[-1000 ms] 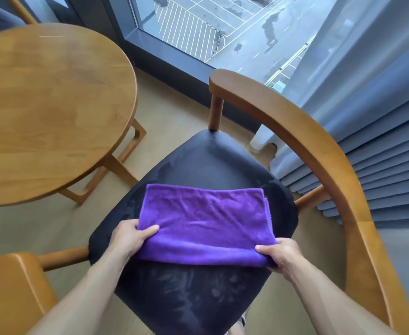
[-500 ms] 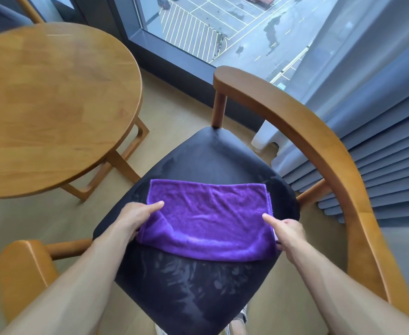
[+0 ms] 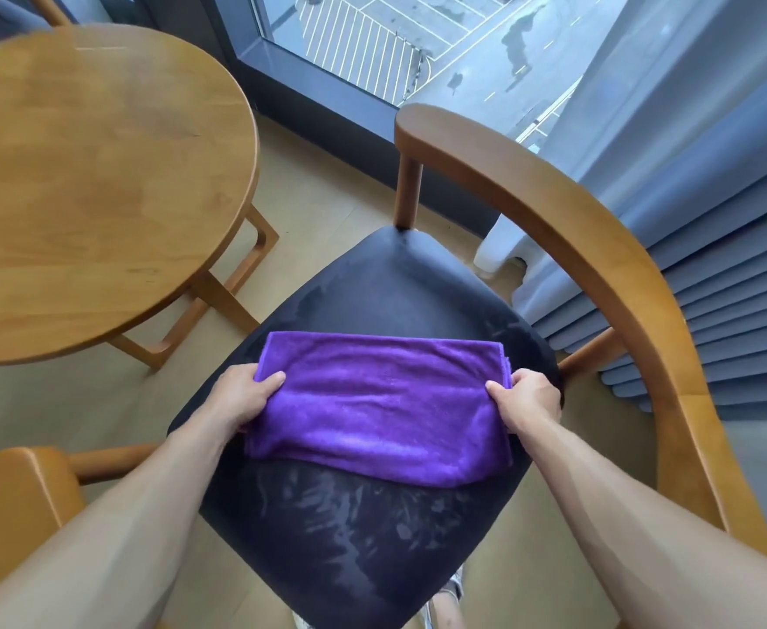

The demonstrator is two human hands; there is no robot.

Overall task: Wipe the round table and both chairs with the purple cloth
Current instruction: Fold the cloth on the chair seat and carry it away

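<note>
Fingers [image 3: 269,384] pinch fuzzy purple cloth [image 3: 381,401] on smooth black seat [image 3: 372,537].

Black padded chair seat [image 3: 372,537]: near half bare and open to reach, middle covered by folded purple microfibre cloth [image 3: 381,401]. Curved wooden backrest-armrest rail [image 3: 599,247] walls the far and right sides; wooden arm end [image 3: 14,501] blocks near left. Round wooden table [image 3: 91,183] stands just left, floor gap between. Pleated blue-grey curtain [image 3: 713,288] close behind rail.
</note>
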